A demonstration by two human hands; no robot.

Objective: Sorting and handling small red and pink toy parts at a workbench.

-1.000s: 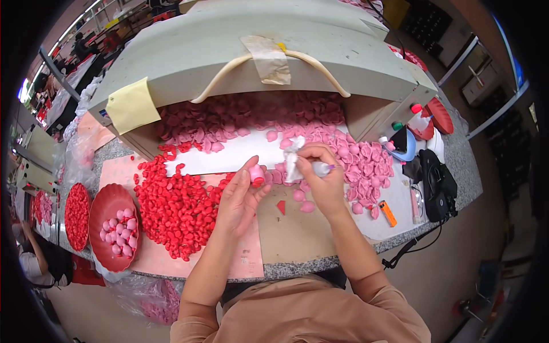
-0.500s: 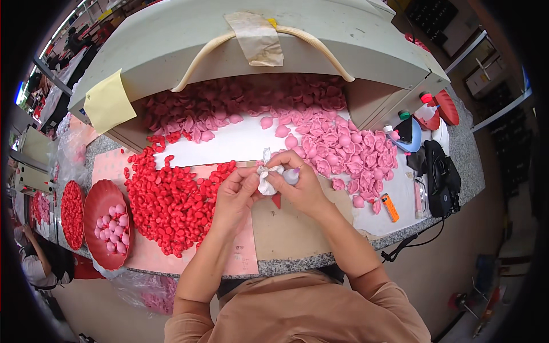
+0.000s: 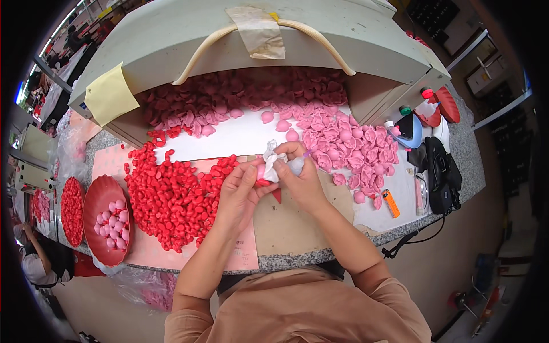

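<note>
My left hand (image 3: 239,186) pinches a small piece with a pink upper part and a red part (image 3: 262,182) below it. Against that piece my right hand (image 3: 302,182) presses a crumpled white cloth (image 3: 271,163). Tucked in the same right hand is a small translucent bottle (image 3: 296,166) with a purple tip, pointing up and right. The fingers of both hands nearly meet over a brown board (image 3: 297,228). Left of them lies a big heap of glossy red pieces (image 3: 177,200); to the right spreads a pile of pink shell-like pieces (image 3: 349,143).
A grey hood (image 3: 189,40) arches over the far pieces. At left stand a red dish (image 3: 91,240) of pink balls and a tray of red pieces (image 3: 72,211). An orange lighter (image 3: 391,204), a blue bowl (image 3: 415,137) and a black pouch (image 3: 437,171) lie right.
The cloth has bunched up and moved onto the pink and red piece, which now shows between my left fingers. The right hand has turned slightly, still with the bottle.
</note>
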